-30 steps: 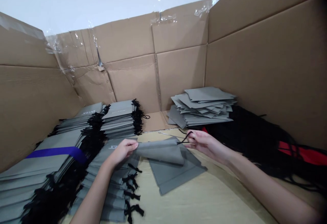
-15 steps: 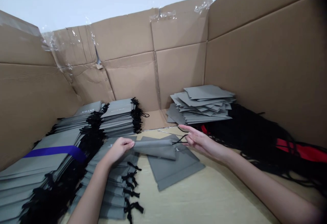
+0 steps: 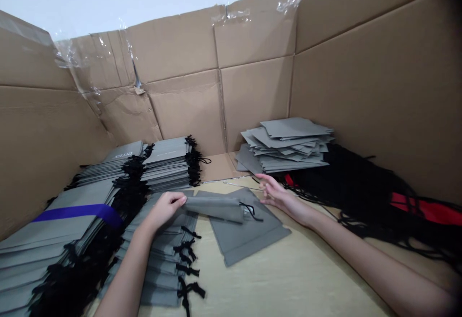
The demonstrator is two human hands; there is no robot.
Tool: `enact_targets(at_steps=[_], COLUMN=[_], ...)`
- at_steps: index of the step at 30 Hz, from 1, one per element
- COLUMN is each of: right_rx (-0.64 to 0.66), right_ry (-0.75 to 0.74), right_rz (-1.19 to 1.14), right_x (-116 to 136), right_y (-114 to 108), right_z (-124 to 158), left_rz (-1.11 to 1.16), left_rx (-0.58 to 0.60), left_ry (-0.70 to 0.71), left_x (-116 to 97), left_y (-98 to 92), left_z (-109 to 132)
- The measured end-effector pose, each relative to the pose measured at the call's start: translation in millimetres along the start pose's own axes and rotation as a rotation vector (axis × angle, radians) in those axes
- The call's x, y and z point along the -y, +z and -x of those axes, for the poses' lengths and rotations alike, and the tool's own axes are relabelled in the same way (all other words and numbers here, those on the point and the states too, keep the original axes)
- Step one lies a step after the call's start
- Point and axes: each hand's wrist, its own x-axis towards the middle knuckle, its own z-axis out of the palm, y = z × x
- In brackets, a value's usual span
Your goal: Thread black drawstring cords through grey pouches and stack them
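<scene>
My left hand [image 3: 169, 208] pinches one end of a grey drawstring pouch [image 3: 216, 208], held sideways and seen narrow. A short black cord [image 3: 250, 211] hangs loose from the pouch's right end. Beneath it lie flat grey pouches [image 3: 249, 240] on the table. To the right of the cord, my right hand [image 3: 276, 196] is open, with the index finger stretched out and the others loosely bent. A thin metal rod [image 3: 240, 185] reaches toward its fingers; whether they touch it I cannot tell. Below my left hand, several corded grey pouches [image 3: 159, 278] overlap in a row.
Stacked grey pouches with black cords [image 3: 168, 163] stand at the back left. A purple band [image 3: 79, 214] crosses a nearer stack. At the back right are a loose grey pile [image 3: 288, 146] and heaped black cords [image 3: 353, 177] with red strips. Cardboard walls [image 3: 180, 100] enclose the table.
My right hand has let go of the pouch's black cord and its fingers have loosened. The cord now hangs free. My left hand still holds the pouch, slightly further left.
</scene>
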Motion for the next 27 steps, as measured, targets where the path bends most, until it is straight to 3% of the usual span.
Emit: enact_targets(at_steps=[2,5,8,16,20,27], right_rx=[0.020,0.159,0.189,0.018,0.003,-0.002], right_ry=[-0.022,-0.117,-0.227,-0.307,-0.291,-0.269], right_rz=[0.194,0.498,0.694,0.868,0.858,0.859], right_x=[1,3,2,-8,-12,-16], right_y=[1,8,14,-6,-11,-13], right_z=[1,4,4,-2,-2,-3], left_rz=[-0.019,-0.040,-0.045,0.034,0.104,0.185], left_rx=[-0.002,0.002,0.000,0.056,0.119,0.129], left_ry=[0.008,0.011,0.004,-0.090,-0.148,-0.175], left_x=[-1,-3,-7,-13,-12,-13], left_y=[0.4,1.6,2.4,2.7,3.0,-3.1], left_z=[0,1,2,4,5,7])
